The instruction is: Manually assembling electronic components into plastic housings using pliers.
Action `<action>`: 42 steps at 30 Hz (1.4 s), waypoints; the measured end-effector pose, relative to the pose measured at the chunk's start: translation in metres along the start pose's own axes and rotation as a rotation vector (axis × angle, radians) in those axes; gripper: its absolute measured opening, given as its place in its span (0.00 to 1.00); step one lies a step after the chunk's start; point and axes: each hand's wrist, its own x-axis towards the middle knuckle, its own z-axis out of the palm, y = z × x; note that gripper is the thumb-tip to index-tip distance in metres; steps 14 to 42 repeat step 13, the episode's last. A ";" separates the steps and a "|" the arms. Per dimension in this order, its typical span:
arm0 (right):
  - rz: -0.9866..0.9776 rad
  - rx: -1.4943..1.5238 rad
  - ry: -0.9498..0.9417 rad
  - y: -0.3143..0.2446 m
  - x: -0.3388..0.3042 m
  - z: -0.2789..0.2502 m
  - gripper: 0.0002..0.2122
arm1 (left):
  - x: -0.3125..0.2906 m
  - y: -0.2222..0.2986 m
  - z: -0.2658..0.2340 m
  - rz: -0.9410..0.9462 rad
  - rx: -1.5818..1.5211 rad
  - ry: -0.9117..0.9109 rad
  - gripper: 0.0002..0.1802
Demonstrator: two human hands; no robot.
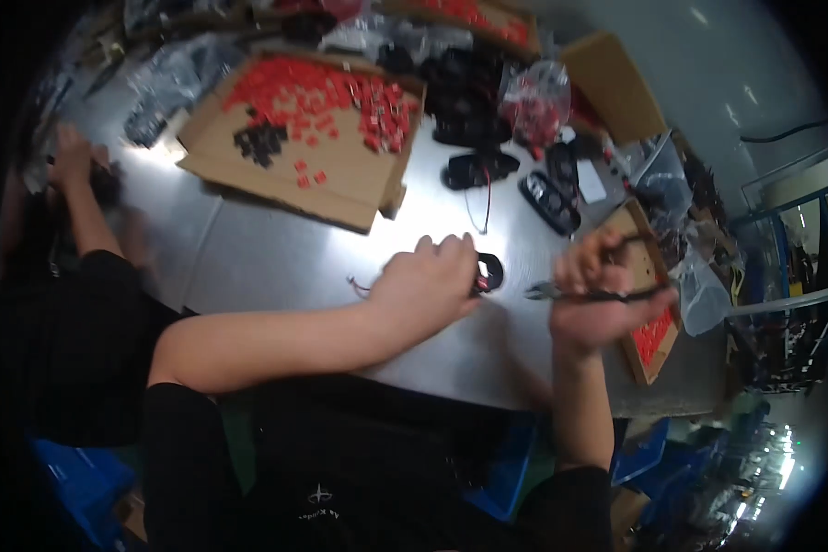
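My left hand [421, 283] is closed over a small black plastic housing [494, 272] on the metal table. A bit of red shows at the housing's inner edge, and most of it is hidden under my fingers. A thin wire [359, 284] sticks out on the wrist side of that hand. To the right, my right hand [598, 299] is raised and wrapped round a pair of pliers [543, 292] with dark handles. Their metal jaws point left toward the housing and stay apart from it. The right hand is slightly blurred.
A cardboard tray [285, 204] holds many small red pieces and a few black ones. Black housings [550, 202] lie at the back, beside a plastic bag [535, 97] of red parts. Another cardboard box [647, 368] stands right. At far left is a co-worker's hand [75, 156].
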 end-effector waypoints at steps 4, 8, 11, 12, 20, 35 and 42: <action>-0.124 0.029 0.163 -0.007 -0.005 -0.067 0.43 | 0.064 -0.074 -0.072 -0.385 0.110 -0.035 0.36; 0.056 0.021 0.142 0.018 0.002 -0.067 0.45 | 0.108 -0.178 -0.083 -0.346 0.864 0.521 0.36; 0.055 -0.262 -0.068 0.018 0.001 -0.062 0.45 | 0.155 -0.135 -0.071 -0.344 0.436 0.098 0.37; 0.038 -0.325 -0.119 0.015 0.001 -0.058 0.46 | 0.169 -0.116 -0.073 -0.291 0.297 -0.269 0.38; -0.021 -0.505 -0.158 0.010 0.001 -0.059 0.48 | 0.172 -0.111 -0.073 -0.288 0.301 -0.272 0.38; -0.021 -0.505 -0.158 0.010 0.001 -0.059 0.48 | 0.172 -0.111 -0.073 -0.288 0.301 -0.272 0.38; -0.021 -0.505 -0.158 0.010 0.001 -0.059 0.48 | 0.172 -0.111 -0.073 -0.288 0.301 -0.272 0.38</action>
